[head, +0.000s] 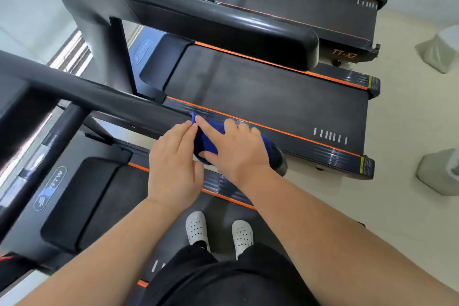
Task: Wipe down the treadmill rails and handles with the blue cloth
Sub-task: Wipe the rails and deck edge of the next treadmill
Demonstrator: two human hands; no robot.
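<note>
I stand on a black treadmill belt. Its right handrail runs from upper left toward the centre and ends in a rounded tip. The blue cloth is wrapped over the end of this rail. My right hand lies over the cloth with its fingers curled round the rail and the index finger stretched out along the cloth. My left hand sits just left of it, its fingertips pinching the cloth's upper edge. Most of the cloth is hidden under my hands.
A second treadmill with an orange stripe lies right beside mine, its thick handrail above it. A third treadmill stands beyond. Two wrapped grey blocks sit on the pale floor at the right. My white shoes rest on the belt.
</note>
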